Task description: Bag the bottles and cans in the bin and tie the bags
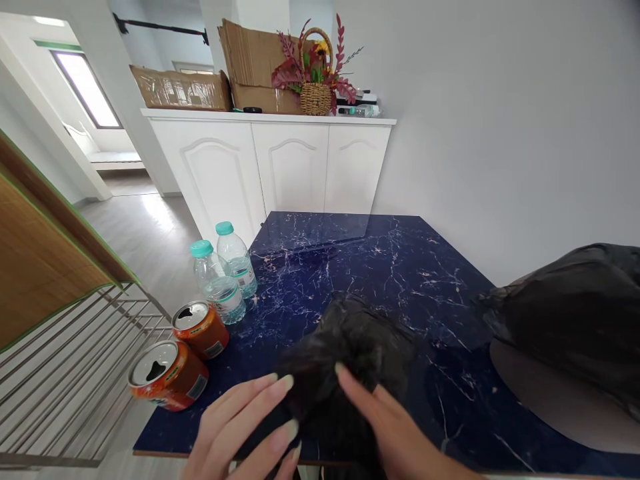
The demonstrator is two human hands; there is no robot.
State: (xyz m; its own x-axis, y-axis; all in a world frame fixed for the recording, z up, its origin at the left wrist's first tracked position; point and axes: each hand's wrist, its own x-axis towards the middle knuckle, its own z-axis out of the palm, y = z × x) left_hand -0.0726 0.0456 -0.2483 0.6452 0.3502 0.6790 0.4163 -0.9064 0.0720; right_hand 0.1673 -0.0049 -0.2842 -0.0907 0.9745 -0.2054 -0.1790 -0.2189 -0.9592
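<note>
A crumpled black plastic bag (pixel 350 367) lies at the near edge of the dark blue marbled table, part of it hanging over that edge. My right hand (pixel 395 427) is closed on the bag from the right, its thumb on top of the gathered plastic; most of its other fingers are hidden. At the bag's left side, my left hand (pixel 250 427) has its fingers stretched out and slightly apart, with nothing visible in them. Whether the left fingertips touch the plastic I cannot tell. Motion blurs the middle of the bag.
Two opened orange cans (pixel 193 383) and two clear bottles with teal caps (pixel 225 297) stand along the table's left edge. A large black bag (pixel 580 313) sits on a grey round surface (pixel 545 393) at right. A wire rack (pixel 75 387) adjoins the left side.
</note>
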